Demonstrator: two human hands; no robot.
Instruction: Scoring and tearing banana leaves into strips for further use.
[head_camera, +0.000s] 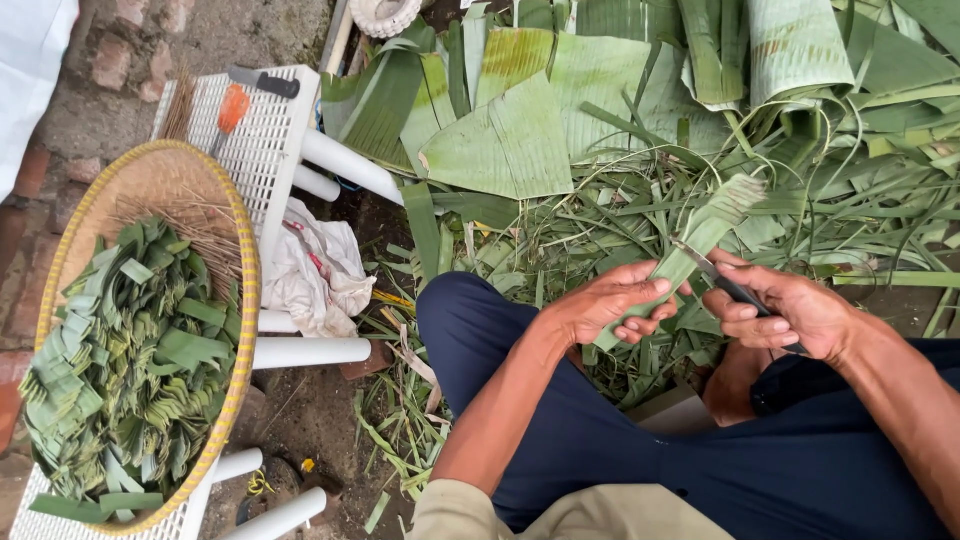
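Observation:
My left hand (612, 303) grips a long folded strip of green banana leaf (712, 222) that slants up and to the right over my lap. My right hand (790, 310) holds a small knife (700, 263) by its dark handle. The blade rests across the leaf strip just beyond my left fingers. Both hands sit close together above my knees, which are in dark blue trousers (560, 430).
A round woven tray (180, 180) at the left holds several cut leaf pieces and thin sticks, resting on a white plastic stool (270, 130). An orange tool (232, 108) and a crumpled cloth (315, 270) lie nearby. Banana leaves (560, 110) and trimmings cover the ground ahead.

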